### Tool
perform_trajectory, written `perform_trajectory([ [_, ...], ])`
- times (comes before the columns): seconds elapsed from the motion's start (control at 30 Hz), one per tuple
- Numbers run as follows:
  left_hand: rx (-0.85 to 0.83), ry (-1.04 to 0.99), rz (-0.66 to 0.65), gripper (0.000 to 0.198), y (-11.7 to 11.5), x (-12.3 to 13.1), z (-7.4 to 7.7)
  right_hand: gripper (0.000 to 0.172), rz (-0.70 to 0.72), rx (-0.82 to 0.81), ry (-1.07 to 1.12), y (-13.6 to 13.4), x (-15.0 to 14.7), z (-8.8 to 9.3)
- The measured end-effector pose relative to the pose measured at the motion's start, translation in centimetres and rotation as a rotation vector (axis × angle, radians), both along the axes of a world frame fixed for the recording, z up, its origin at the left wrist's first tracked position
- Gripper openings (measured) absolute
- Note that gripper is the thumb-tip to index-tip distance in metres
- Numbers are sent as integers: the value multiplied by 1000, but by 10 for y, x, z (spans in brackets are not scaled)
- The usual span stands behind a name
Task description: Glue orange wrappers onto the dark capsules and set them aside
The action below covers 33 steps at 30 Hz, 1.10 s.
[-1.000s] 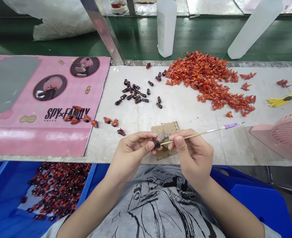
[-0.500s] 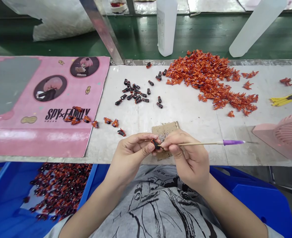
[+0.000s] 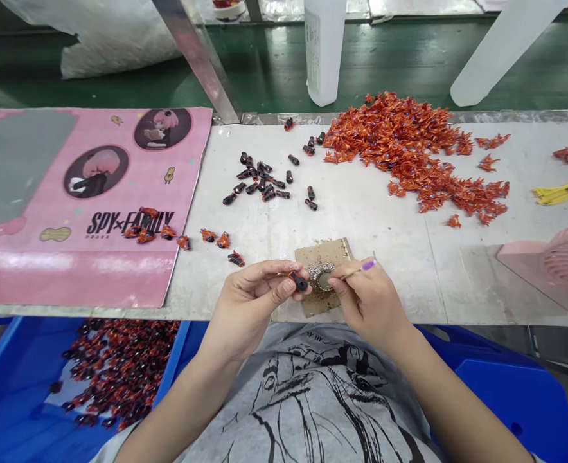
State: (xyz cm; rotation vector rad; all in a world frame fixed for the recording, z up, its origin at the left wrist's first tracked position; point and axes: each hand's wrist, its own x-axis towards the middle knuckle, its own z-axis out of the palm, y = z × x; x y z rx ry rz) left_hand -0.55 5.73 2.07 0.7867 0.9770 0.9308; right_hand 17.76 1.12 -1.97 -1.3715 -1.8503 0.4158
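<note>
My left hand (image 3: 255,299) pinches a small black plastic part (image 3: 298,281) with an orange edge between thumb and fingers. In my right hand (image 3: 373,302) is a thin wooden stick (image 3: 351,274) with a purple section, its lower end by a round greyish spot (image 3: 325,281) on a brown, speckled board (image 3: 315,256). The fingertips hide the stick's lower end. Several loose black parts (image 3: 266,183) lie beyond my hands on the white table, and a heap of orange spiky pieces (image 3: 399,138) is spread farther right.
A pink printed mat (image 3: 33,276) covers the left side, with several joined orange-and-black pieces (image 3: 146,235) on it. Below stands a blue bin (image 3: 18,392) of similar pieces. A pink fan (image 3: 566,267), yellow strips (image 3: 561,191) and two white bottles (image 3: 325,54) are around.
My right hand has drawn the stick away from the black part and tilted it down to the board. The part in my left hand has turned; the greyish spot now shows.
</note>
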Motion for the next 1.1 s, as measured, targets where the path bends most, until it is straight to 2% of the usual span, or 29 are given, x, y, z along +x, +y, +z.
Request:
perform_trajectory([
  [0.23, -17, 9, -2, 27, -1, 2, -1, 25, -106, -44, 478, -3, -13, 30],
  [0.37, -28, 11, 7, 28, -3, 3, -2, 20, -72, 7, 555, -2, -21, 38],
  [0.77, -12, 21, -22, 27, -3, 1, -1, 18, -55, 39, 507, -2, -24, 34],
  [0.83, -9, 15, -18, 26, -3, 0, -1, 20, -76, 46, 438, -2, -20, 30],
  [1.0, -25, -13, -4, 26, -3, -2, -1, 25, -40, 41, 25, 2, -7, 6],
  [1.1, -20, -15, -4, 26, -4, -2, -1, 25, -55, 23, 45, 2, -5, 5],
])
